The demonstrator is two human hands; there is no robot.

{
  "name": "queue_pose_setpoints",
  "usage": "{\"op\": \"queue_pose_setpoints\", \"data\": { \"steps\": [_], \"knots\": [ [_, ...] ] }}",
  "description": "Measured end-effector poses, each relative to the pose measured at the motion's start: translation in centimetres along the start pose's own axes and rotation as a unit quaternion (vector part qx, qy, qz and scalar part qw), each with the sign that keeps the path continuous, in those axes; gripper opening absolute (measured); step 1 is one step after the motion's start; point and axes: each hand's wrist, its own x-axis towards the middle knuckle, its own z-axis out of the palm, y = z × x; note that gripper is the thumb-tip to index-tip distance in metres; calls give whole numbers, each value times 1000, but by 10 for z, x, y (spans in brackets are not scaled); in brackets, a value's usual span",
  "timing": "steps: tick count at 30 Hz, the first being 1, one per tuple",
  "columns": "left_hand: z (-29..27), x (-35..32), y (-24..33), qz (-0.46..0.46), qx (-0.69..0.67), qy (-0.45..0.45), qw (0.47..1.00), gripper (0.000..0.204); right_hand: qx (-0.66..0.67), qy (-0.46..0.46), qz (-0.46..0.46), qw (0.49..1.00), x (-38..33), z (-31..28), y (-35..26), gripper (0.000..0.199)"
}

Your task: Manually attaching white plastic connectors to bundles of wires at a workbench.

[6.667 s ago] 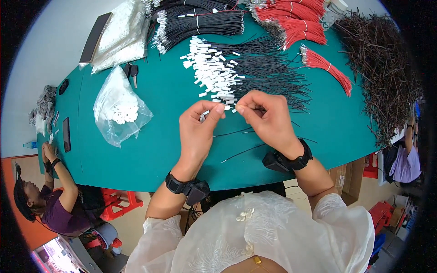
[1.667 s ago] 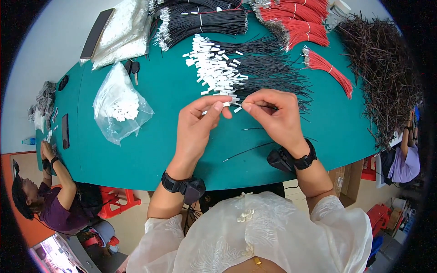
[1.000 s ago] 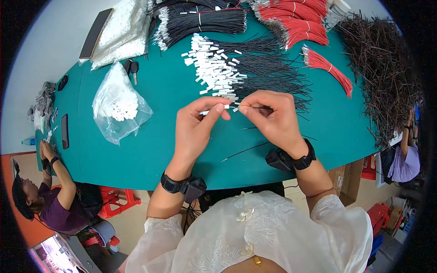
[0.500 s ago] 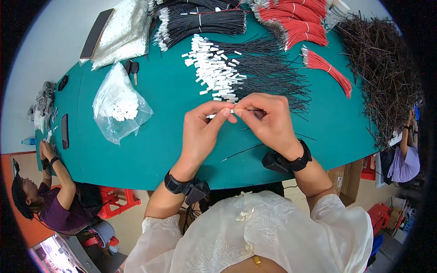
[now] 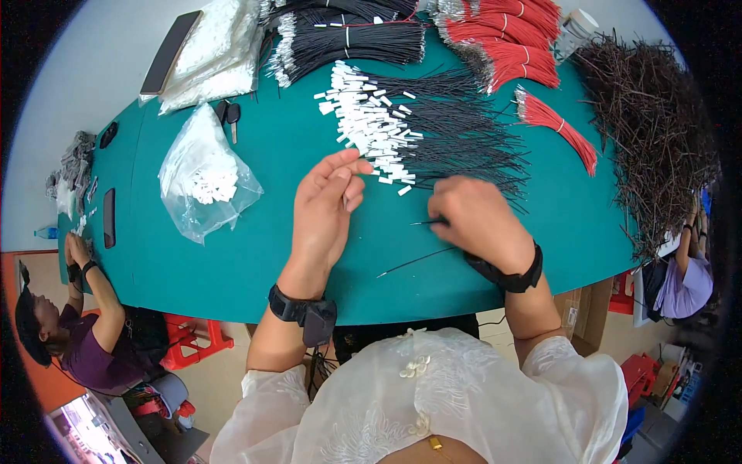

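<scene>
Near the front left corner of the pile of white-tipped black wires (image 5: 440, 127), the left hand (image 5: 328, 193) has its fingers loosely curled, and whether it pinches anything cannot be told. In front of the pile's right half, the right hand (image 5: 481, 220) bends its fingers down beside a loose wire (image 5: 421, 223), its grip hidden. Another wire (image 5: 413, 263) lies farther in front of the pile, and a clear bag of white pieces (image 5: 202, 151) sits to its left.
</scene>
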Motion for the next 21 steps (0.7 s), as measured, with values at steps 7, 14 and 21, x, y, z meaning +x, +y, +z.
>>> {"op": "queue_pose_setpoints", "data": {
  "steps": [7,14,21],
  "knots": [
    [-1,-4,6,-1,52,-84,995,26,-43,-41,-26,998,5,14,7,12],
    [-5,-7,4,-22,89,-94,991,34,284,13,28,958,14,3,13,6],
    [4,-10,1,-3,222,-144,964,22,385,47,61,920,15,8,4,7]
  ]
}}
